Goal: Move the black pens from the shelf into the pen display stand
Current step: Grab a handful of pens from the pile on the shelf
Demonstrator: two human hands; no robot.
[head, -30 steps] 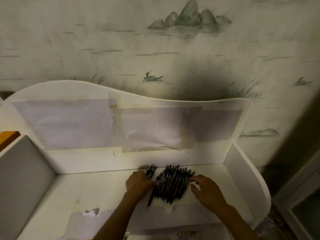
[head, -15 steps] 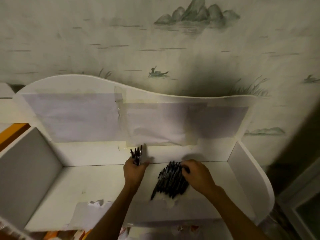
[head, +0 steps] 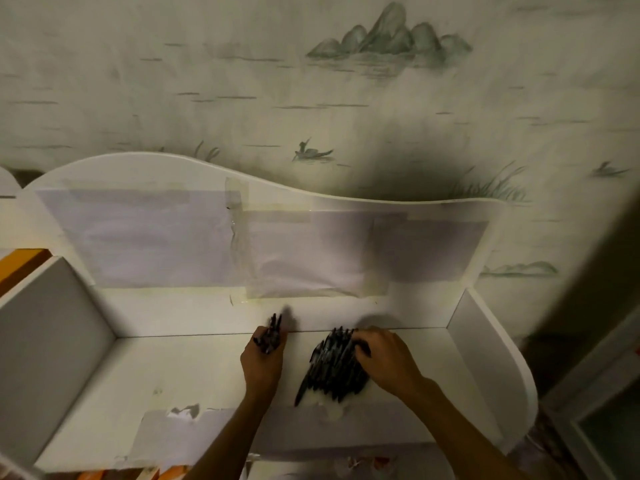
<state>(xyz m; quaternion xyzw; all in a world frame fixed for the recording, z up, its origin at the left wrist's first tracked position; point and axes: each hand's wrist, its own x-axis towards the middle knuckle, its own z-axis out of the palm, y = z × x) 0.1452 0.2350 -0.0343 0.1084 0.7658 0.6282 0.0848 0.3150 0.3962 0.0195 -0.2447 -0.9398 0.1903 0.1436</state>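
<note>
- Pens (head: 334, 367) lay heaped on the shelf (head: 194, 372); your left hand (head: 262, 363) gripped a small bunch (head: 272, 336), your right hand (head: 386, 358) apparently curled over the heap.
- Gathering step; next, carry them to the stand, unseen.

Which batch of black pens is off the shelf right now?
The small bunch of pens in the left hand, lifted with tips up. The big pile of pens lies flat on the shelf, right hand on its edge.
</note>
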